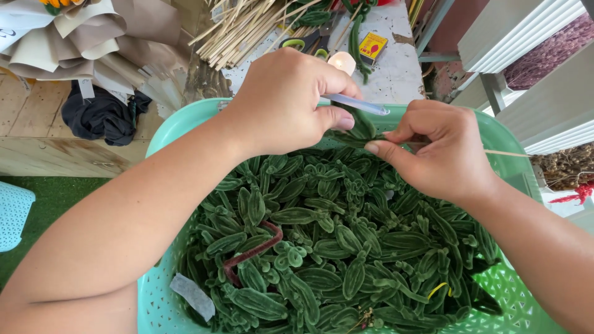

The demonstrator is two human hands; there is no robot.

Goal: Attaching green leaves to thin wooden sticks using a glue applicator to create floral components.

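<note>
A small yellow rectangular box (373, 46) with a red mark lies on the white table (396, 68), beside a lit candle (342, 62).

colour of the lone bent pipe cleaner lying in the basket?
Dark maroon fuzzy pipe cleaner, among green leaves; head view.

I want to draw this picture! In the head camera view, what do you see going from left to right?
Pale blue basket → black cloth → left hand → right hand → red spray.
</note>
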